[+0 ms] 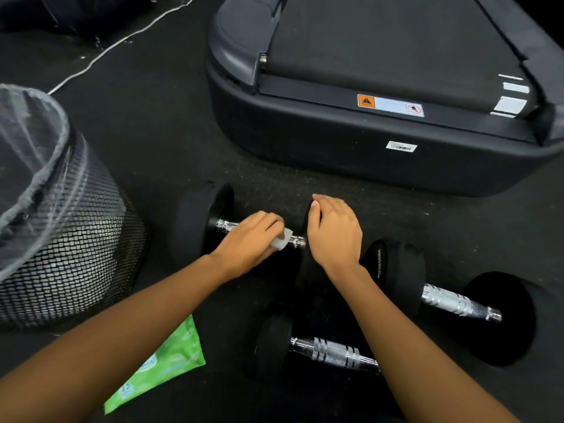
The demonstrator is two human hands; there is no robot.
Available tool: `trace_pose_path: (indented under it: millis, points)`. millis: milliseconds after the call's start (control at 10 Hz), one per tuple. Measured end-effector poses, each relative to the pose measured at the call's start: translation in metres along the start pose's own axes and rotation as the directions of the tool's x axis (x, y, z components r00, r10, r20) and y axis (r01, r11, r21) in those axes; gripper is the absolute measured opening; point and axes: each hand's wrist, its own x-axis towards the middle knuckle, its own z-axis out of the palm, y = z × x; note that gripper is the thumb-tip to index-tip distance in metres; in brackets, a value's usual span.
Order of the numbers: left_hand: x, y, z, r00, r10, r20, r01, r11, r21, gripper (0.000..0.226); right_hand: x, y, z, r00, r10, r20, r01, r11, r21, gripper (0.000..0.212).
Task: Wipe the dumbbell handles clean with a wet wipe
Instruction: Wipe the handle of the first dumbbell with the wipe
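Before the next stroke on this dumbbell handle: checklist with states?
1. Wet wipe held in left hand: ok.
2. Wipe on handle of the far dumbbell: ok, near its right end.
3. Dumbbell steadied: ok, right hand rests on its right end.
4. Wipe wet enough: cannot tell.
5. Right dumbbell handle and near dumbbell handle wiped: cannot tell.
6. Mesh bin nearby for the used wipe: ok, at left.

dim overall — glare on the chrome handles [451, 302], edges bowed by the wide lens.
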Motion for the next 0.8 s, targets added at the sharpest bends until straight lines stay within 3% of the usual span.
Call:
trace_pose_path:
  millis: [200,500,700,800]
  points:
    - [0.018,0.023,0.009,0.999,-0.034,-0.036,0.034,0.999,-0.003,0.026,0.000,-0.001,-0.001,1.000,0.006,0.007,-0.006,1.000,-0.005,0.034]
    - [0.000,-0.008,0.001,0.989,-0.135,0.062,0.144,0.978,-0.154,0.036,0.000,0.001,0.000,1.000,0.004,0.003,-0.004,1.000,0.006,0.034]
    - [0.025,0.021,0.011,0.947,-0.255,0.193,0.281,0.952,-0.124,0.032,0.000,-0.001,-0.002,1.000,0.003,0.015,-0.003,1.000,0.001,0.034]
    - [0.025,0.018,0.009,0.949,-0.233,0.213,0.263,0.957,-0.125,0.032,0.001,0.001,-0.003,1.000,0.007,0.029,-0.007,1.000,0.001,0.034]
